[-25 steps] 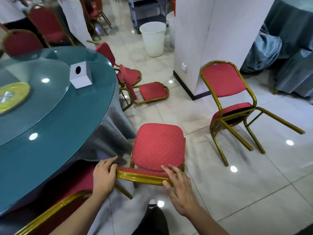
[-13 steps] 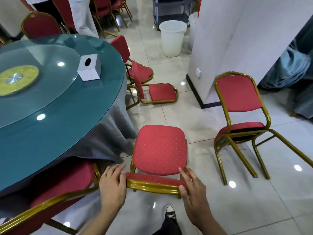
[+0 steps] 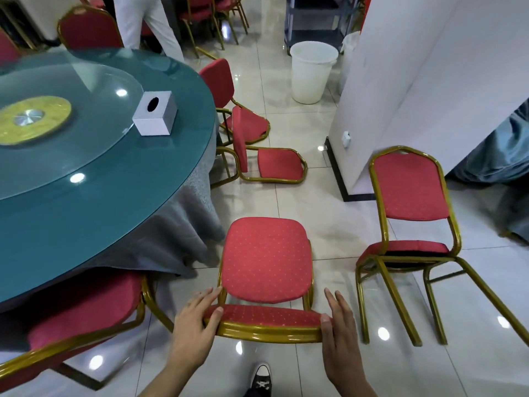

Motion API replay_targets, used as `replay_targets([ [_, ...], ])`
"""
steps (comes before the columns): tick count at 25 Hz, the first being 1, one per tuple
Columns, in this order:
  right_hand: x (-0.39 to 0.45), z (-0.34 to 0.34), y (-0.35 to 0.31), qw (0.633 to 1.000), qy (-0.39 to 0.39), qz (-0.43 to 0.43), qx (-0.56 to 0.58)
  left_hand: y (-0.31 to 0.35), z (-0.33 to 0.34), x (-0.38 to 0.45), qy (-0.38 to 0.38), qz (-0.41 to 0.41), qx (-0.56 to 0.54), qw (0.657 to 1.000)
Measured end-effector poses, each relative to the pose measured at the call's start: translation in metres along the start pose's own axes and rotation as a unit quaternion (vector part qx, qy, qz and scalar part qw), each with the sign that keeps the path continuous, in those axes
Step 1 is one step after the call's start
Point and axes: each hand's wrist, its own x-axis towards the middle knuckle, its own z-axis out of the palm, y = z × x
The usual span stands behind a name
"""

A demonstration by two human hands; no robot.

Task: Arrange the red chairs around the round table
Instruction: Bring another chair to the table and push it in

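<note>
Your left hand [image 3: 192,325] is wrapped over the left end of the gold top rail of the red chair [image 3: 266,262] in front of you, thumb on the padded backrest. Your right hand [image 3: 339,325] lies flat against the rail's right end, fingers straight, thumb on the pad; it looks like a press and not a closed grip, though the palm side is hidden. The chair stands just off the edge of the round table [image 3: 94,196], seat facing away from you, beside the grey tablecloth [image 3: 183,233].

Pushed from here with only one hand truly gripping, the chair may swing to the right and end up skewed. Its front legs could also catch the hanging cloth and drag it, shifting the tissue box [image 3: 154,114] on the glass. The chair at your lower left [image 3: 83,316] is already tucked under; crowd it and the frames may knock. Your shoe [image 3: 261,378] sits close behind the rear legs.
</note>
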Motion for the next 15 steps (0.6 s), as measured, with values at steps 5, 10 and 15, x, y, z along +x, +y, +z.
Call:
replay_targets([
  [5,0.019,-0.027,0.012,0.998,-0.052,-0.030,0.011,0.016,0.020,-0.010,0.031,-0.058,-0.001,0.998],
  [10,0.044,-0.056,0.036,0.990,-0.124,-0.075,-0.004,0.044,0.050,-0.048,0.093,-0.100,-0.035,0.990],
  [15,0.065,-0.082,0.059,0.967,-0.204,-0.148,-0.028,0.073,0.090,-0.104,0.170,-0.173,-0.056,0.969],
])
